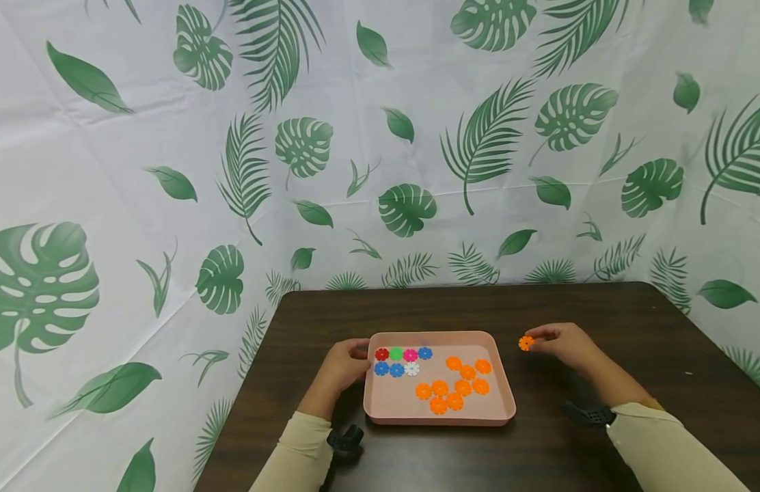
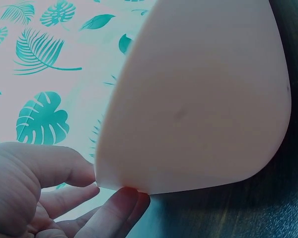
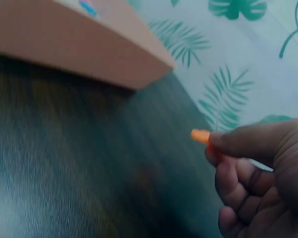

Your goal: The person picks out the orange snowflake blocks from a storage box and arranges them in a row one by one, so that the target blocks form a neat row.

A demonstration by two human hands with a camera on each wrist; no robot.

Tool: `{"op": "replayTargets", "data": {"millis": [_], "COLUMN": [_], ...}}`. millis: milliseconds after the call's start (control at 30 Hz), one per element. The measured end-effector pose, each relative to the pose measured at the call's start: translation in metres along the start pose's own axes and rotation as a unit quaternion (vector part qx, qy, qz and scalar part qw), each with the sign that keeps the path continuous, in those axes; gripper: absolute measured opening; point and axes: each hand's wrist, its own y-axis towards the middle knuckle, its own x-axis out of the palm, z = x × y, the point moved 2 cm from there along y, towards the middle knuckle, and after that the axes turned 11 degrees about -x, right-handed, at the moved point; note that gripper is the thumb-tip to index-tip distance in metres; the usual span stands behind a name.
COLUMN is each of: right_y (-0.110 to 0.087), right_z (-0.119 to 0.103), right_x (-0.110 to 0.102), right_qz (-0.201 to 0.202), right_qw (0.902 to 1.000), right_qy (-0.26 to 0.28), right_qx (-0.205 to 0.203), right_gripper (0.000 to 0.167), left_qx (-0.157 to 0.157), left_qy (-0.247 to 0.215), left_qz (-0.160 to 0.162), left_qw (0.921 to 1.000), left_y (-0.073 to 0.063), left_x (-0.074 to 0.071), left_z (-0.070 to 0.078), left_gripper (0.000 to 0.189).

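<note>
A pink tray lies on the dark table, holding flower-shaped plastic discs. Several orange discs are scattered over its right and front part. Along the back left, two short rows hold a red disc, a green disc, a magenta disc, a white disc and 3 blue discs. My left hand grips the tray's left wall near the back corner, its fingertips at the lower edge. Right of the tray, my right hand pinches an orange flower disc between thumb and finger, above the tabletop.
The dark wooden table extends on every side of the tray. A white cloth with green leaf prints hangs behind the table and along its left side. Dark bands circle both wrists.
</note>
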Motion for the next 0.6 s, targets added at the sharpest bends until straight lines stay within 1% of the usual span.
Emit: {"op": "replayTargets", "data": {"millis": [33,167,267,400,600], "right_y": [-0.0006,-0.0004,0.0009,0.0022,0.0019], "right_z": [0.0015,0.0051,0.0053,0.0029,0.0021], "right_x": [-0.0008,-0.0026,-0.0021,-0.0007,0.0017], "right_qz": [-0.003,-0.021,-0.033,-0.038,-0.042], "right_qw": [0.9999,0.9978,0.9954,0.9944,0.994], "right_qy": [-0.01,-0.063,-0.09,-0.099,-0.101], "right_qx": [0.006,0.008,0.001,0.0,0.005], "right_gripper": [0.041,0.037,0.033,0.029,0.028], "left_qx": [-0.001,0.0,0.001,0.0,-0.005], "left_qy": [-0.001,0.001,0.006,0.005,0.005], "left_qz": [0.0,0.001,0.002,0.002,0.002], "left_qw": [1.0,1.0,1.0,1.0,1.0], "left_y": [-0.0003,-0.0005,-0.0004,-0.0008,-0.001], "left_x": [0.0,-0.0004,-0.0006,-0.0012,-0.0018], "left_z": [0.0002,0.0016,0.0015,0.0017,0.0027], "left_gripper": [0.056,0.055,0.055,0.055,0.055]}}
